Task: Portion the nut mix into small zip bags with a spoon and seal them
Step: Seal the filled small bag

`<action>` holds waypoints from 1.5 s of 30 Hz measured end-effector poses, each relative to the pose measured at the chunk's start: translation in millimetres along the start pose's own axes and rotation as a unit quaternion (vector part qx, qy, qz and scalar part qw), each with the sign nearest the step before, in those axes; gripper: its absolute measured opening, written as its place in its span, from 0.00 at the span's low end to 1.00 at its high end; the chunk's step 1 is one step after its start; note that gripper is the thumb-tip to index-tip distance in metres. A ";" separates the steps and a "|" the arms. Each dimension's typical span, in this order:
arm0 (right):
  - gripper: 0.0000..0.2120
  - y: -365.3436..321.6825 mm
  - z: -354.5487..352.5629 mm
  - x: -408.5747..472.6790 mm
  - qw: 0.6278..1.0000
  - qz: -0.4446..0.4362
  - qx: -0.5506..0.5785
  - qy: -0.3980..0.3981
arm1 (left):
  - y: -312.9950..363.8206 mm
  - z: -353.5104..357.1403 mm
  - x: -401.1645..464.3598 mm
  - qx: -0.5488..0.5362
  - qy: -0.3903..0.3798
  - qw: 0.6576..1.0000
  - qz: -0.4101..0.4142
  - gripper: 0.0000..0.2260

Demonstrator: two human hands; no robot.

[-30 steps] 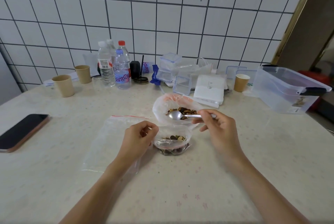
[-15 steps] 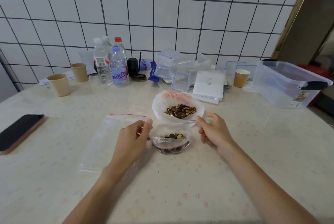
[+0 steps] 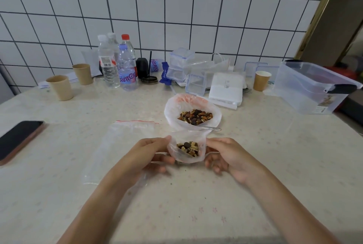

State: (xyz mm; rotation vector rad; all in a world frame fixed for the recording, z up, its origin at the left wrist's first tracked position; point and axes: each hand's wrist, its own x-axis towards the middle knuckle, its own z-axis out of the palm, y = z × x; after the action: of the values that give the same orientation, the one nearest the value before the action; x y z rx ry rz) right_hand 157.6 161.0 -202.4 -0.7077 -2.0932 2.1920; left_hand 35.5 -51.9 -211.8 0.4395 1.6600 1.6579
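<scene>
Holding a small zip bag (image 3: pixel 186 150) between both hands near the middle of the table (image 3: pixel 275 165), the person grips it by its two sides: the left hand (image 3: pixel 151 154) pinches the left edge with thumb above and curled fingers beneath, and the right hand (image 3: pixel 225 155) does the same on the right edge, so the mouth stands open and round. The bag is thin clear plastic, crinkled, with a modest heap of brown and tan nut mix (image 3: pixel 187 148) at its bottom; whether its base rests on the table or hangs just above it is hard to tell. Just behind it sits a larger clear bag (image 3: pixel 172 110), its rim rolled down into a bowl shape with a faint red tint at the far edge, holding more of the same mix. A metal spoon (image 3: pixel 211 128) lies with its bowl inside that bag and its handle poking out to the right. To the left, partly under the left forearm, a flat empty zip bag (image 3: pixel 117 145) with a red seal line lies on the pale, speckled tablecloth. Farther left is a dark phone (image 3: pixel 18 139) in a reddish case. Along the tiled wall stand two paper cups (image 3: pixel 60 87), water bottles (image 3: pixel 127 68), one with partly legible lettering, clear lidded boxes and a large clear storage tub (image 3: pixel 312 88).
</scene>
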 end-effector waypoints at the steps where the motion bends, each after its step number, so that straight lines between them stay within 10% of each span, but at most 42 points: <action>1: 0.12 0.1 1.6 0.2 1.000 -0.001 0.011 -0.005 | -0.3 1.3 -0.4 -0.013 0.000 1.000 0.010 0.18; 9: 0.08 5.8 12.7 -3.4 0.953 -0.194 -0.173 0.154 | 1.5 3.8 3.1 0.079 0.104 0.986 0.104 0.05; 12: 0.07 4.8 12.2 -3.7 0.904 -0.222 -0.304 0.205 | 6.9 7.2 5.9 0.267 0.219 0.920 0.187 0.08; 14: 0.02 -1.8 13.2 -5.9 0.936 -0.165 -0.257 0.174 | 11.9 13.2 4.2 0.345 0.234 0.885 0.207 0.06; 20: 0.10 -17.7 1.9 -18.3 0.995 -0.059 0.076 -0.009 | 30.1 13.4 -4.9 0.095 0.056 0.993 0.040 0.13; 25: 0.14 -15.0 -3.9 -18.2 0.968 -0.030 0.240 -0.066 | 31.8 3.7 -0.4 -0.132 -0.058 0.990 -0.003 0.15; 33: 0.08 -18.2 -0.2 -14.5 0.987 -0.106 0.113 0.032 | 36.3 20.0 -0.1 0.001 0.102 0.991 0.086 0.07; 40: 0.11 -22.6 8.0 -20.5 0.894 -0.284 -0.245 0.246 | 50.3 26.7 -9.2 0.479 0.274 0.802 0.230 0.03; 42: 0.09 -27.6 7.7 -22.7 0.935 -0.224 -0.168 0.216 | 50.4 26.9 -9.1 0.461 0.248 0.829 0.194 0.05; 45: 0.06 -36.2 3.0 -28.2 0.989 -0.102 0.018 0.105 | 56.8 24.5 -11.7 0.164 0.132 0.973 0.091 0.10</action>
State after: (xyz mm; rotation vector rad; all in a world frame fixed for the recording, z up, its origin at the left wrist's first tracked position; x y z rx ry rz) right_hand 171.5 152.5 -159.4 -0.6581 -1.9255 1.9503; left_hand 45.9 -36.6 -151.7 0.5645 2.1641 1.6279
